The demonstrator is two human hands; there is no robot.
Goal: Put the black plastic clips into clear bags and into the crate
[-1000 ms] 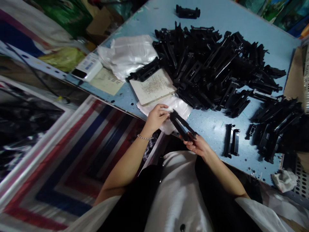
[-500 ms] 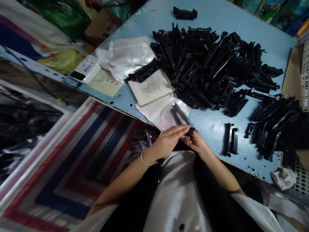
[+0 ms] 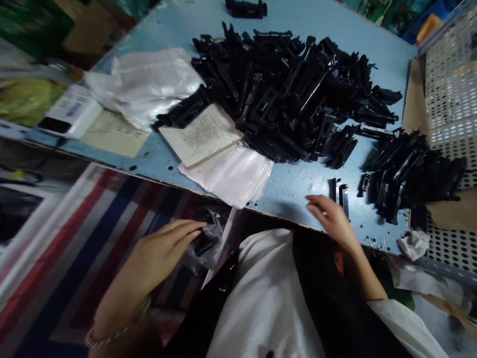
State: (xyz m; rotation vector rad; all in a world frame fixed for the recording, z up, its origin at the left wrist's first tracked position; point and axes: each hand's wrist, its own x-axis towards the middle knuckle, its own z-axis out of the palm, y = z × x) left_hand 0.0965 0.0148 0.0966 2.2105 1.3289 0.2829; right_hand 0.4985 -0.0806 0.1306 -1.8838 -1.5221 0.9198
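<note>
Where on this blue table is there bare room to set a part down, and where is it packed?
Bare blue tabletop lies between the clear plastic bags and the small pair of black plastic parts, just beyond the right hand. Another patch runs along the far edge, right of the lone black part. The black parts heap crowds the middle.

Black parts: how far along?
Early, by the look of it. Done: one black plastic part looks wrapped in a clear plastic bag below the table edge. In hand: the left hand rests on that bag; the right hand, open, is near two black parts. Left: a large heap of black parts and a smaller heap on the blue table, beside a stack of clear bags.
</note>
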